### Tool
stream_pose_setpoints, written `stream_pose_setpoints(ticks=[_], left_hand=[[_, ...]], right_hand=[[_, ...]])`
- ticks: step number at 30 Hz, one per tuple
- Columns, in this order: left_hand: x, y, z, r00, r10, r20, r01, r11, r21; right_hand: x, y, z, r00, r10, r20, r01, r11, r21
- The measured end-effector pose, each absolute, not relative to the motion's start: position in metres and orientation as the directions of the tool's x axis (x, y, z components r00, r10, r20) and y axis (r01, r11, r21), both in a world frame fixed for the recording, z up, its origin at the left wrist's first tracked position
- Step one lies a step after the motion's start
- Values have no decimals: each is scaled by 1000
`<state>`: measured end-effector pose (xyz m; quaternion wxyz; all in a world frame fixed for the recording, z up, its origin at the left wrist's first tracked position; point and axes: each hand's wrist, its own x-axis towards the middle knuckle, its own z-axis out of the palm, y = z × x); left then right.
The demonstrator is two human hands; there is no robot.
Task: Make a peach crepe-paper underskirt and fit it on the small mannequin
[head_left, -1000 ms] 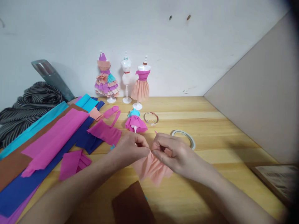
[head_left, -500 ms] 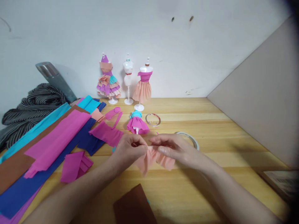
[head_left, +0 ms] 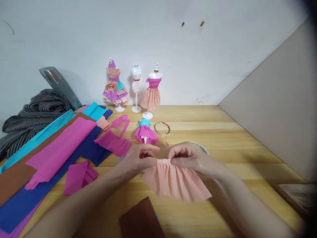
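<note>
A gathered peach paper skirt (head_left: 175, 183) hangs fanned out above the table, its narrow pleated top edge between both hands. My left hand (head_left: 142, 158) holds the left end of that edge at the thumb, with the index finger stretched out above it. At the right end, my right hand (head_left: 189, 158) pinches the edge between thumb and fingers. Just behind the hands lies a small doll form (head_left: 145, 130) in a turquoise top and magenta skirt. A brown paper piece (head_left: 142, 219) lies nearer the front.
Three mannequins (head_left: 115, 86) (head_left: 136, 82) (head_left: 151, 92) stand by the wall. Coloured paper sheets (head_left: 61, 145), a striped cloth (head_left: 39, 109) and a bottle (head_left: 59, 84) are at left. Magenta pieces (head_left: 115, 142), a ring-shaped roll (head_left: 162, 128) and another (head_left: 201, 147) lie around the hands.
The peach paper, bunched under the hands before, is now spread wide to the right. My right hand has closed on its top edge, and my left index finger has lifted and straightened.
</note>
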<state>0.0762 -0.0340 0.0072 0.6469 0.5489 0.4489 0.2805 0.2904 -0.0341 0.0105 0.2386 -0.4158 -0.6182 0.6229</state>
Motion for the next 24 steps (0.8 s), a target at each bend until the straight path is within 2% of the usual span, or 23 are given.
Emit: stream_pose_setpoints(ticks=[9, 24], left_hand=[[71, -31, -1, 622, 749, -228, 39, 261, 965], [65, -29, 4, 688, 701, -185, -32, 284, 958]], right_hand=[[289, -37, 10, -571, 791, -219, 152, -160, -975], [288, -34, 5, -529, 810, -253, 183, -183, -966]])
